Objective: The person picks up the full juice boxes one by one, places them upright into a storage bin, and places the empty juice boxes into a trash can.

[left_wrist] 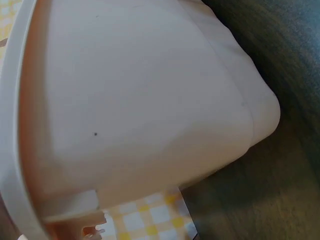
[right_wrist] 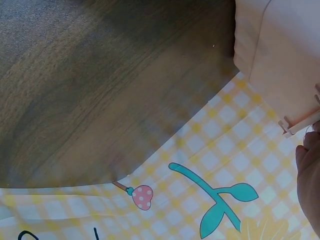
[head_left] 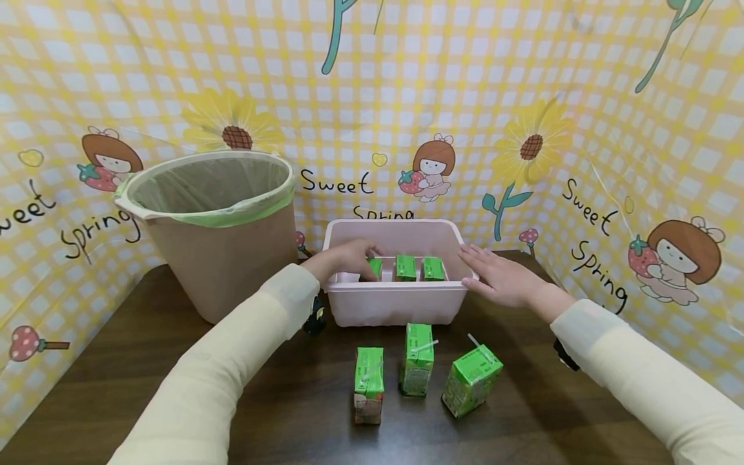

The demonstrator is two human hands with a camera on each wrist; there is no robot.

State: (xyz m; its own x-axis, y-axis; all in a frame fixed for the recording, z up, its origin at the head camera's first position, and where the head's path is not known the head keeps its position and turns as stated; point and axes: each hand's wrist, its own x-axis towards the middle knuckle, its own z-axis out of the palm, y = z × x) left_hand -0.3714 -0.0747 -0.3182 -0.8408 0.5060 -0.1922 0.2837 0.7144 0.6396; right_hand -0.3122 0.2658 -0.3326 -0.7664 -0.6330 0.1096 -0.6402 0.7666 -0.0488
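Note:
Inside the pale pink plastic bin (head_left: 398,307), my left hand (head_left: 347,257) reaches over the left side and has its thumb and fingers around a green juice box (head_left: 376,267). Beside it in the bin stand two more green juice boxes (head_left: 405,267). My right hand (head_left: 502,274) rests against the bin's right rim, fingers straight. In the left wrist view the bin's outer wall (left_wrist: 145,100) fills most of the picture and hides the fingers' work. Only the edge of the right hand (right_wrist: 310,170) shows in the right wrist view, near the bin.
Three green juice boxes with straws stand on the dark wooden table in front of the bin: left (head_left: 369,387), middle (head_left: 416,365) and right (head_left: 472,381). A tall brown trash can (head_left: 227,271) with a green liner stands at the left. A checked cloth backdrop (head_left: 372,97) encloses the table.

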